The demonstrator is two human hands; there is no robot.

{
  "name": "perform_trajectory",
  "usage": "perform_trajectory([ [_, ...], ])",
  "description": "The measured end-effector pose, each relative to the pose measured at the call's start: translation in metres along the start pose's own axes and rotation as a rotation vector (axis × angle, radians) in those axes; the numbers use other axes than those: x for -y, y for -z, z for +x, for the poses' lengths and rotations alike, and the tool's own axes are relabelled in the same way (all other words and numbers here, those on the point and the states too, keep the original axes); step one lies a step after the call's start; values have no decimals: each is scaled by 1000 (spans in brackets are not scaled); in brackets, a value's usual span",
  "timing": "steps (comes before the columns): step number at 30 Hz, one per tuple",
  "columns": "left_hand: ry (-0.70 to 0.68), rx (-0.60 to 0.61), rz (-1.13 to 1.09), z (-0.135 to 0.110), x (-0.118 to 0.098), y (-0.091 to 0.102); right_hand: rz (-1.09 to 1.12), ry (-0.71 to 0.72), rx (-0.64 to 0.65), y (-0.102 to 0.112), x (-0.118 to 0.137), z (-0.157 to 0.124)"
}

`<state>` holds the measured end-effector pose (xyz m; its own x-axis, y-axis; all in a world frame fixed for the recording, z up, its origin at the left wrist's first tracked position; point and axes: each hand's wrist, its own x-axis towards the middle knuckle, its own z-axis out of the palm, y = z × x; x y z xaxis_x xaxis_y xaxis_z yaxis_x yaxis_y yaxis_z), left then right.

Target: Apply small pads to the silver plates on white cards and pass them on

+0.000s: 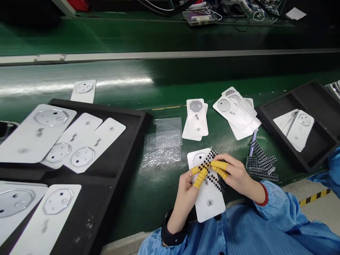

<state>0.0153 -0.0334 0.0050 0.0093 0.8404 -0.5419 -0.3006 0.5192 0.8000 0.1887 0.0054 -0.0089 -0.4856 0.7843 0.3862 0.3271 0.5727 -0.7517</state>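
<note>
Reference item: the white panel (207, 194) under the hands, printed side up, its lower end against a blue garment (202, 237).

Far left of the white panel, a black tray (92, 209) holds several similar panels (90, 141); one single panel (83, 92) lies beyond that tray. Immediately left of the white panel, bubble wrap (164, 145) rests flat on the green tabletop (130, 209). Beyond the white panel, two stacked panels (198, 118) overlap at an angle.

Over the white panel, the left hand (187, 189) pinches a black-dotted strip (217, 181) between thumb and finger. The right hand (237, 173), fingers drawn together, grips at the same place; the exact contact is hidden. Both hands wear yellow finger covers (200, 178).

Beyond and right of the white panel, a fan of panels (239, 115) is spread. Right of the white panel, loose dotted strips (261, 164) lie beside a lilac stick (254, 138). Farthest right of it, a second tray (318, 99) contains another stack (301, 131).
</note>
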Motion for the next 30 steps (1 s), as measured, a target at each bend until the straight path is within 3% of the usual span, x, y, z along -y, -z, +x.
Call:
perform_trajectory([
  [7,31,66,-27,6,1,0,51,-5,-19,-6,-7,-4],
  [13,81,66,-88,7,0,-1,-54,65,-15,-7,-8,-8],
  [21,161,41,-183,5,1,4,-97,128,143,3,-2,0],
  [25,178,49,-204,5,2,7,-154,254,106,2,-3,2],
  [30,166,46,-217,8,0,8,-152,253,96,-8,-13,2],
])
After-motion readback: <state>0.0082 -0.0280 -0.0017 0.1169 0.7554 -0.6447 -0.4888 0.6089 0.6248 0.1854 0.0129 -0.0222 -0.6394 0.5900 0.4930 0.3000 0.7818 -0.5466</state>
